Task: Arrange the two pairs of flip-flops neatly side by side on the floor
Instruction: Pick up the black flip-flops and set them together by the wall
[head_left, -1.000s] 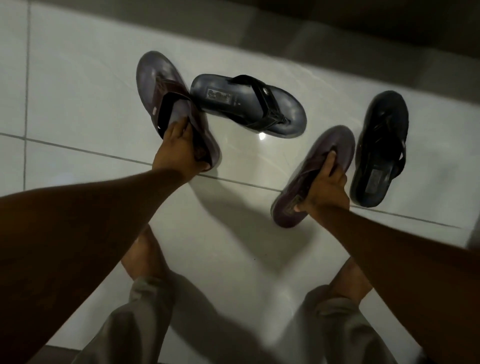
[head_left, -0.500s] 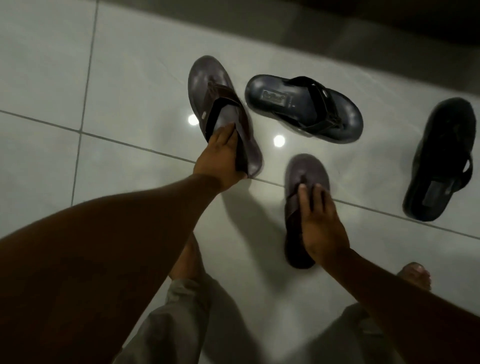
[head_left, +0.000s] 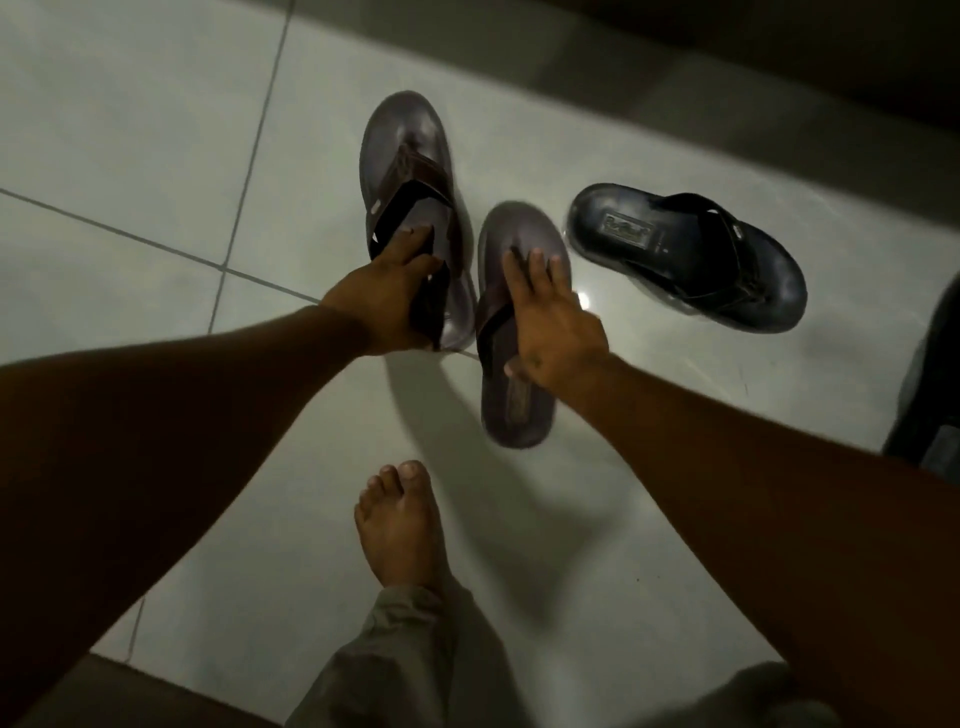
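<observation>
One pair approx. done: left hand (head_left: 384, 306) grips left brown flip-flop (head_left: 405, 145), right hand (head_left: 553, 325) presses flat fingers on right brown flip-flop (head_left: 514, 415) just beside it, but black flip-flop (head_left: 685, 254) lies askew at right & 2nd black flip-flop (head_left: 924, 384) at frame edge, both to do.

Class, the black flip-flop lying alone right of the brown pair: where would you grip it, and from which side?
Hook fingers under the strap of the black flip-flop, coming from its heel end, which faces the right hand. It lies sole-down, and the strap arches open toward the heel, so fingers slide in.
</observation>
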